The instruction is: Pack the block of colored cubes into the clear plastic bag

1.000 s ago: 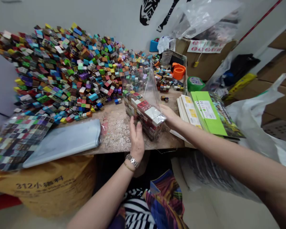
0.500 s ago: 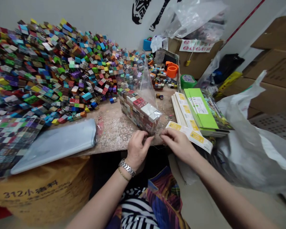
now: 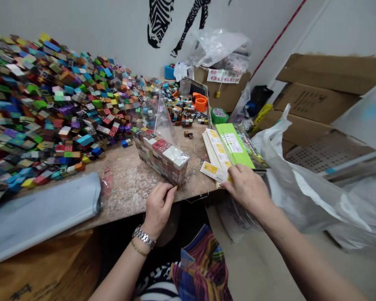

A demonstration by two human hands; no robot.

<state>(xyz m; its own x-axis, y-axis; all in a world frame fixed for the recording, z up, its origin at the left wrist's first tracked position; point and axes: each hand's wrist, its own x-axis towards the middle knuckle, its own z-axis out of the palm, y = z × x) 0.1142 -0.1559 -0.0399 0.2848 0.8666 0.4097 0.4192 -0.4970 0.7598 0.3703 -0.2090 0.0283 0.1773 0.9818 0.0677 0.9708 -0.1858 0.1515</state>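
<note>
Loose cube heap (image 3: pixel 50 96) left; green tape roll (image 3: pixel 219 115), cardboard boxes (image 3: pixel 319 92), possibly flattened.

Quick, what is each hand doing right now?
Left hand: fingers curled, pinching the bag's edge at the bagged block of cubes.
Right hand: resting on the stack of cards, grip cannot be told.

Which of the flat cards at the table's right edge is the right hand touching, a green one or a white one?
The right hand rests on the white card with yellow label, pulled loose toward the person; the green cards lie untouched behind.
</note>
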